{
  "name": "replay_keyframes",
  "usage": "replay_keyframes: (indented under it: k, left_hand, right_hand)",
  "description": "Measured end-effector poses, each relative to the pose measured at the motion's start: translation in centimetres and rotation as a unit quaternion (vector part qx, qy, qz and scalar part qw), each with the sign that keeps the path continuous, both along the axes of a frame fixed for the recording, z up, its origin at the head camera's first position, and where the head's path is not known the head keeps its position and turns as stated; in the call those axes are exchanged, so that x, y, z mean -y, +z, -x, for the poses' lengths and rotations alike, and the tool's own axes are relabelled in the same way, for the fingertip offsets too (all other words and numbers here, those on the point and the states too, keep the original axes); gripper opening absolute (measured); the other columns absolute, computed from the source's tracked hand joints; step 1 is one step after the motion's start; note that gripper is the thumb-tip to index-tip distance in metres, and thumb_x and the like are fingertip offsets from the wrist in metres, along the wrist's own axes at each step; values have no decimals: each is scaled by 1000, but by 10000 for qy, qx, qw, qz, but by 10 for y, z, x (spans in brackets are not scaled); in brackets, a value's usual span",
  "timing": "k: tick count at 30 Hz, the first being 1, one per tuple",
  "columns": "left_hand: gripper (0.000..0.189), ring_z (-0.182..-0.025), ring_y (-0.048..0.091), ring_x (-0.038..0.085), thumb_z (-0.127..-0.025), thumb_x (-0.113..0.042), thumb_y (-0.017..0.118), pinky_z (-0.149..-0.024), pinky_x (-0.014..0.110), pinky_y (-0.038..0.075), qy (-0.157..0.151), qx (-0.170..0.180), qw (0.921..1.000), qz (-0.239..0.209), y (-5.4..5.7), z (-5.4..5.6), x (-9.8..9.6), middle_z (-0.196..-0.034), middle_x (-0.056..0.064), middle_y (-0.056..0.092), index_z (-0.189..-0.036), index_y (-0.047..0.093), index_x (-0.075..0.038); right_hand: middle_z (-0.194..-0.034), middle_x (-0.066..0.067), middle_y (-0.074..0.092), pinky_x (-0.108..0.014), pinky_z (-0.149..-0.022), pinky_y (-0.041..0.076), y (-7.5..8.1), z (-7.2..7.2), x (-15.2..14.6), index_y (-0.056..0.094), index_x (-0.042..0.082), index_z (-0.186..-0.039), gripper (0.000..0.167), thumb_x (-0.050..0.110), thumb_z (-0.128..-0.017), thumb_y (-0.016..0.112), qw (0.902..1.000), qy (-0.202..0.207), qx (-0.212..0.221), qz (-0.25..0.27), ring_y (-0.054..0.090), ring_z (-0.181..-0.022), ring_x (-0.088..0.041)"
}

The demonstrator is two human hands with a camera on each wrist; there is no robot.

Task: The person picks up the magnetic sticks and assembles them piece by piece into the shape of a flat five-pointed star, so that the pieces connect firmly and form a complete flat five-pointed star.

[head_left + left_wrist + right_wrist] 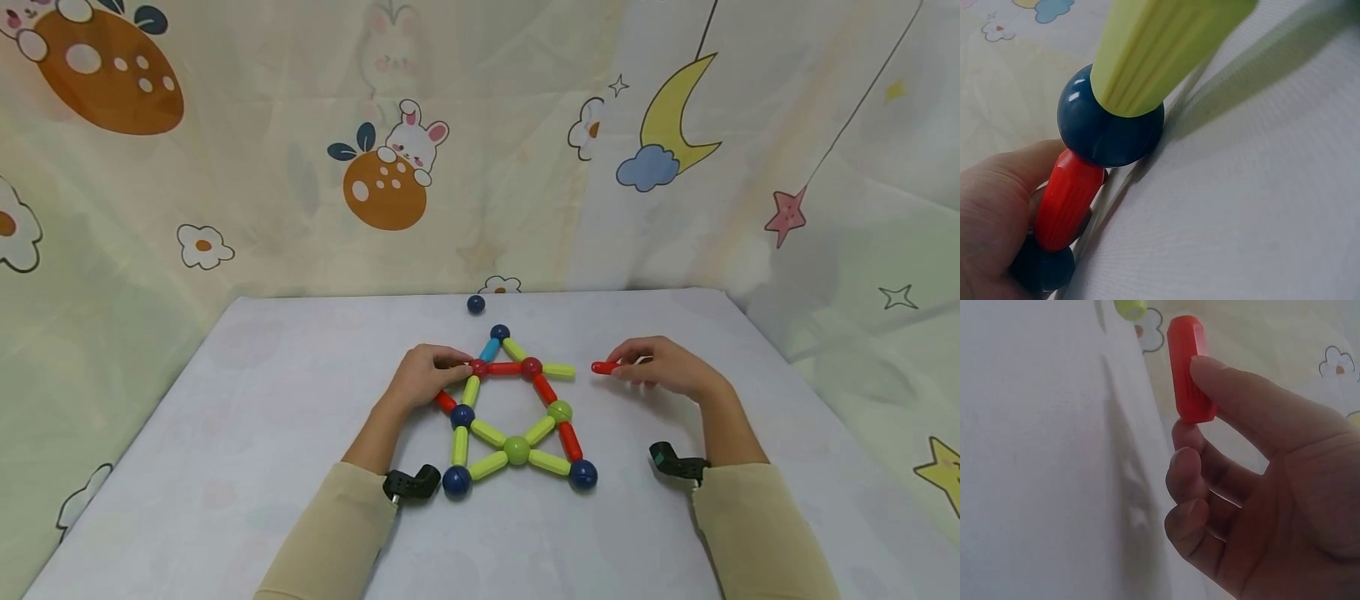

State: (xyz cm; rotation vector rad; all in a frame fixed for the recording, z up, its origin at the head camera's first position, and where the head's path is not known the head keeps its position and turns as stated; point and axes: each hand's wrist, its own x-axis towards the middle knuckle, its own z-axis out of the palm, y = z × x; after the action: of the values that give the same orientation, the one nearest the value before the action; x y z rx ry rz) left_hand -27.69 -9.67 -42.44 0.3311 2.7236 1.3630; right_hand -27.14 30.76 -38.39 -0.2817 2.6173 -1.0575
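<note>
A flat figure of magnetic rods and balls lies on the white table. My left hand (422, 377) reaches over its left side, thumb and index finger pinching a red ball (477, 367). Under that hand, a red rod (1067, 200) joins a dark blue ball (1110, 125) to another dark blue ball (1044, 269), which the hand hides in the head view. Raised over the table to the right, my right hand (663, 367) pinches a loose red rod (1188, 369) between thumb and index finger. A yellow-green rod (558, 372) sticks out from the second red ball (531, 367) toward it.
One loose dark blue ball (476, 304) sits near the table's back edge, behind the figure's blue top ball (500, 333). A green ball (517, 451) and two blue corner balls mark the front. A printed cloth (517, 167) hangs behind the table (247, 500).
</note>
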Motion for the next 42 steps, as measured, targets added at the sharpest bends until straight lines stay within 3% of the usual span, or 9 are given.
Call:
replay_keyframes:
  k: [10,19,30,42]
  left_hand:
    - [25,-104,63,21,-95,-32,75,-95,42,51,-21,-44,10000,7,-2,0,0,-111,0,76,-116,80,-19]
    - [25,-105,63,21,-95,-32,76,-96,43,51,10,-26,10000,34,-4,1,1,-111,0,76,-115,81,-19]
    - [25,-104,62,20,-95,-33,75,-95,42,51,-12,-34,10000,60,-4,2,2,-110,-1,76,-115,81,-20]
    - [26,-104,62,20,-95,-33,75,-94,41,51,-24,-86,9999,94,-3,1,1,-111,-1,76,-116,80,-20]
  right_hand:
    - [-97,-7,64,-29,-64,47,0,1,22,75,15,-112,22,26,-93,75,9953,812,506,-117,56,-79,-24]
    - [-94,-5,64,-27,-62,45,0,0,36,76,17,-109,19,24,-91,78,9914,1098,697,-164,56,-75,-22]
    - [-98,-7,65,-34,-71,51,-1,2,39,71,11,-112,26,24,-91,78,9934,953,642,-34,58,-84,-26]
    - [-93,-8,62,-30,-67,49,-8,3,43,60,7,-104,27,26,-93,76,9957,472,673,420,56,-81,-25]
